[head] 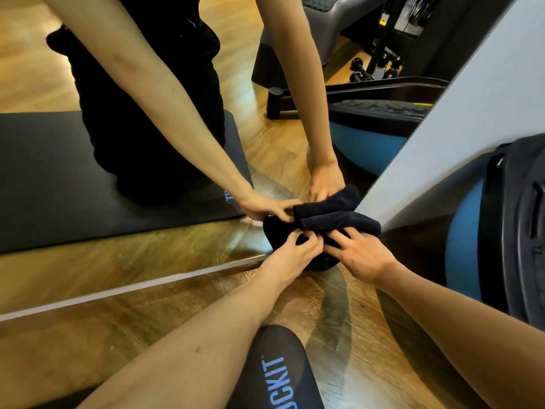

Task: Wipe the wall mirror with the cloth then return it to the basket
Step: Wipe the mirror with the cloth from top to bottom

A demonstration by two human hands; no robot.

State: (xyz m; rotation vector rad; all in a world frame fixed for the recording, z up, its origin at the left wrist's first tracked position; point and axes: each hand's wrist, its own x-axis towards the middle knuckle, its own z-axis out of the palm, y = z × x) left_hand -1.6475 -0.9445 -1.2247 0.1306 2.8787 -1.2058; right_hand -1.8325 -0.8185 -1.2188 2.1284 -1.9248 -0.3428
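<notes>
Both hands hold the dark cloth (336, 224) low against the mirror (132, 246), near its corner; the left hand (290, 253) pinches a fold; the right hand (361, 255) grips with spread fingers. Wiping seems underway (no basket shows); putting it back is left.

I see a warm brown wooden plank floor (348, 343). A black exercise mat with blue lettering (277, 376) lies on it at the bottom edge. Right of the mat, a blue rubber balance ball (463, 249) touches a white wall (460, 119).
</notes>
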